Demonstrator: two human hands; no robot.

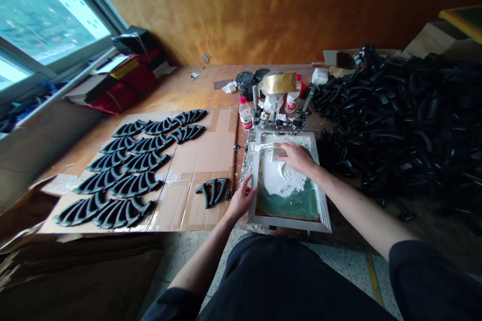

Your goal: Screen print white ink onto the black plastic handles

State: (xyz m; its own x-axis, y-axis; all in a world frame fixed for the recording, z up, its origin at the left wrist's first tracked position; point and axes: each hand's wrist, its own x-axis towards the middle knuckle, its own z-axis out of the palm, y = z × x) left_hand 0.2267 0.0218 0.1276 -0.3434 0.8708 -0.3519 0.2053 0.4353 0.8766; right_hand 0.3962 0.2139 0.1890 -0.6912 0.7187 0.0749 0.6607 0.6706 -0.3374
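A silk-screen frame (324, 204) with a pale metal border lies flat in front of me. Thick white paste (276, 175) covers much of its green mesh (288, 205). My right hand (297, 157) is closed on a pale, see-through scraper (277, 152) over the upper part of the screen, at the far side of the paste. At the frame's left border is my left hand (243, 197), thumb and fingers apart, touching or almost touching the edge. Several curved black parts (213, 191) lie on cardboard just left of that hand.
Cardboard (184, 165) on the left bears rows of curved black handles (141, 160). A large heap of black parts (395, 110) rises at the right. Behind the frame stand clamps (278, 121), a red-capped bottle (245, 114), a black tub (245, 84) and a tape roll (279, 82).
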